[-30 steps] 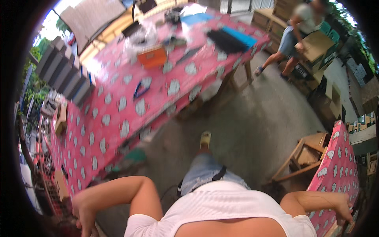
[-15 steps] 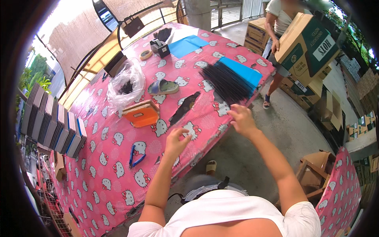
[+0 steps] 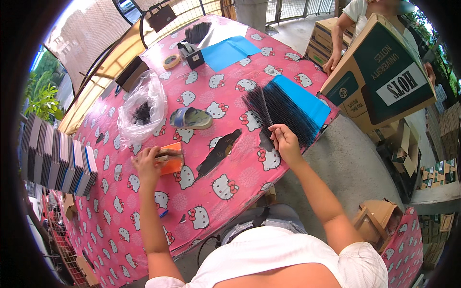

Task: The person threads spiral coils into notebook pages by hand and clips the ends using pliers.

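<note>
My left hand (image 3: 149, 165) closes over the left side of a small orange notebook-like block (image 3: 174, 163), its fingers covering part of it. My right hand (image 3: 284, 144) pinches the near end of a thin black binding coil (image 3: 265, 108), which extends away over the pile. That pile of black spiral coils (image 3: 293, 110) lies on blue sheets (image 3: 317, 106) at the table's right edge. Below my left forearm a blue handle tip (image 3: 164, 212) of the cutting pliers pokes out; the rest is hidden.
The pink-covered table (image 3: 223, 185) bears a slipper (image 3: 191, 118), a plastic bag (image 3: 161, 91) of black bits, tape (image 3: 171, 61), a black holder (image 3: 191, 56) and blue sheets (image 3: 230, 50). Stacked notebooks (image 3: 60, 156) stand left. Another person holds a large carton (image 3: 379, 72) at right.
My left hand moved left onto the orange block. My right hand closed on a coil at the pile. The other person's carton came nearer, and the view shifted.
</note>
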`<state>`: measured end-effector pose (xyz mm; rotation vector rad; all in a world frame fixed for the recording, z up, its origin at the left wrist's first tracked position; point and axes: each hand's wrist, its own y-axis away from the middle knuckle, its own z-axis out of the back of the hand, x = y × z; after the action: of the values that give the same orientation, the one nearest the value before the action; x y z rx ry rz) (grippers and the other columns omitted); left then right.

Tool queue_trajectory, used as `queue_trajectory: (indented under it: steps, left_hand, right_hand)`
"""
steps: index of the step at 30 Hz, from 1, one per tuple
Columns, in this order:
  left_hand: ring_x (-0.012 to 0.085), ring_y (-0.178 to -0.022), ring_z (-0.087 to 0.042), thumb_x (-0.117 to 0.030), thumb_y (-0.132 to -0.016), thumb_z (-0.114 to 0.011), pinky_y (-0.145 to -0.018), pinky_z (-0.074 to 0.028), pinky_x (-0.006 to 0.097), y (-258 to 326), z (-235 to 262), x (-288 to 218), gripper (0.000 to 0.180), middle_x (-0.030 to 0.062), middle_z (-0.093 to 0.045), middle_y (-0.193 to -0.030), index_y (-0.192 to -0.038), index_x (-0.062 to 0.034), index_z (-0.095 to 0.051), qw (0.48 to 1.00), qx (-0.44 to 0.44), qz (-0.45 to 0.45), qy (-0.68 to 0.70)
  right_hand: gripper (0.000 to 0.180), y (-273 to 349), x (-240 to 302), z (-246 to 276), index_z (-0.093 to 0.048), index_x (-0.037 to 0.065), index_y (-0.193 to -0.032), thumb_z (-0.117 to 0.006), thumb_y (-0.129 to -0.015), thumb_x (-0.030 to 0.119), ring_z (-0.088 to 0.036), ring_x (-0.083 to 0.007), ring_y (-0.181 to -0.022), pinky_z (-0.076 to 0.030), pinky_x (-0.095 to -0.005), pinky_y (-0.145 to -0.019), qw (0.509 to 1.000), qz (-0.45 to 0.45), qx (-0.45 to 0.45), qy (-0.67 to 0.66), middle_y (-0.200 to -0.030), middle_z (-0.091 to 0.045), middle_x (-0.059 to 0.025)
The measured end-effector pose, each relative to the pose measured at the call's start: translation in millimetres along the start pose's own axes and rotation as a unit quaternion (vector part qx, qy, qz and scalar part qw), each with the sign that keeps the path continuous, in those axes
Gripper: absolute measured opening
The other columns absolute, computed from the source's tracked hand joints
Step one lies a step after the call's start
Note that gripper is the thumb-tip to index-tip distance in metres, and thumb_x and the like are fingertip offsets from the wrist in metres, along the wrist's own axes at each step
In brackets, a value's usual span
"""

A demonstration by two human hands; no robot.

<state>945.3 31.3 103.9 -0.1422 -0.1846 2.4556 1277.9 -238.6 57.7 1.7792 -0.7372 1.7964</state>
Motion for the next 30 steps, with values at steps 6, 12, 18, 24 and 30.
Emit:
queue_trajectory:
  steps: [6, 12, 18, 24, 30]
  left_hand:
    - [0.0283, -0.121, -0.045, -0.012, -0.07, -0.072, -0.104, -0.018, 0.067, -4, 12, -87, 0.047, 0.0101, -0.053, -0.122, -0.115, -0.0184, -0.061, 0.994, 0.035, 0.098, -0.026]
    - [0.0231, -0.119, -0.05, -0.021, -0.08, -0.074, -0.088, -0.049, 0.035, -44, -33, -289, 0.059, 0.0179, -0.049, -0.131, -0.129, -0.0009, -0.049, 0.781, 0.21, 0.08, 0.582]
    - [0.0232, -0.114, -0.055, -0.019, -0.09, -0.063, -0.091, -0.047, 0.032, -88, -52, -385, 0.062, 0.0165, -0.052, -0.129, -0.139, 0.0012, -0.032, 0.555, 0.171, 0.186, 0.792]
    - [0.0216, -0.103, -0.061, -0.01, -0.093, -0.057, -0.086, -0.05, 0.033, -93, -24, -402, 0.04, 0.0155, -0.06, -0.115, -0.129, -0.0006, -0.043, 0.526, 0.095, 0.144, 0.833]
    - [0.0197, -0.101, -0.062, -0.007, -0.094, -0.055, -0.088, -0.049, 0.031, -82, 17, -405, 0.035, 0.015, -0.061, -0.114, -0.127, 0.0025, -0.048, 0.53, 0.041, 0.068, 0.844]
  right_hand:
    - [0.032, -50, -11, 53, -0.061, 0.001, -0.108, -0.074, -0.079, 0.006, -0.052, -0.0056, -0.068, -0.047, -0.0191, -0.057, 1.0, 0.005, -0.022, 0.019, -0.081, -0.051, -0.0005]
    - [0.032, -69, -16, 86, -0.055, -0.002, -0.121, -0.059, -0.089, 0.001, -0.059, -0.0092, -0.08, -0.051, -0.0236, -0.076, 0.995, -0.061, 0.033, -0.074, -0.09, -0.063, -0.0053]
    - [0.027, -72, -20, 113, -0.057, 0.0, -0.121, -0.046, -0.097, 0.006, -0.061, -0.0089, -0.079, -0.051, -0.0233, -0.074, 0.979, -0.098, 0.163, -0.079, -0.092, -0.067, -0.0064]
    - [0.029, -73, -10, 125, -0.055, 0.001, -0.123, -0.052, -0.094, 0.007, -0.057, -0.0073, -0.083, -0.048, -0.0223, -0.075, 0.961, -0.078, 0.233, -0.127, -0.094, -0.064, -0.0053]
    - [0.031, -63, -26, 126, -0.054, -0.001, -0.112, -0.066, -0.084, -0.002, -0.056, -0.0077, -0.089, -0.047, -0.0217, -0.079, 0.959, 0.013, 0.22, -0.177, -0.095, -0.058, -0.0025]
